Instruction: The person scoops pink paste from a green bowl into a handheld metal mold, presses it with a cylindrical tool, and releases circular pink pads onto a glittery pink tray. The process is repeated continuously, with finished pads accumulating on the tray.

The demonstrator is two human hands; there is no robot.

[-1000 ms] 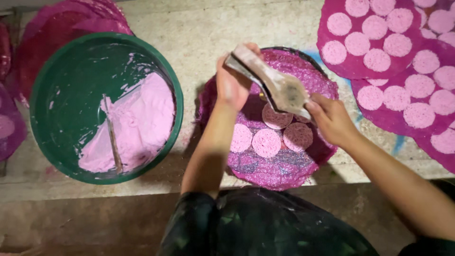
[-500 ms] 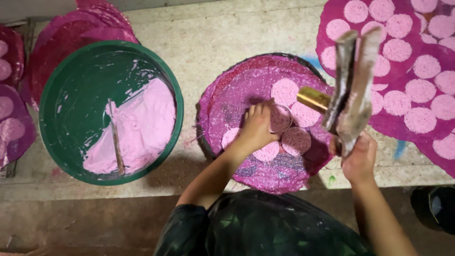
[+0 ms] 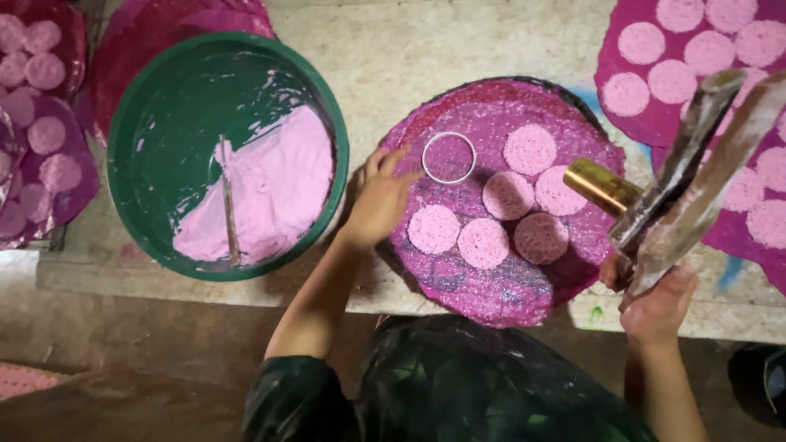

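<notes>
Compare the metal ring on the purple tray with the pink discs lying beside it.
The metal ring is a thin, shiny hoop, open in the middle so the purple tray shows through; the pink discs are solid, matte and grainy. There is one ring, near the left hand; there are six discs. Both are round, similar in width.

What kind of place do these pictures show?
Probably a small handmade-food or craft workshop: a green basin of pink paste, round purple trays carrying pink discs, and a metal ring mould on a rough bench.
</notes>
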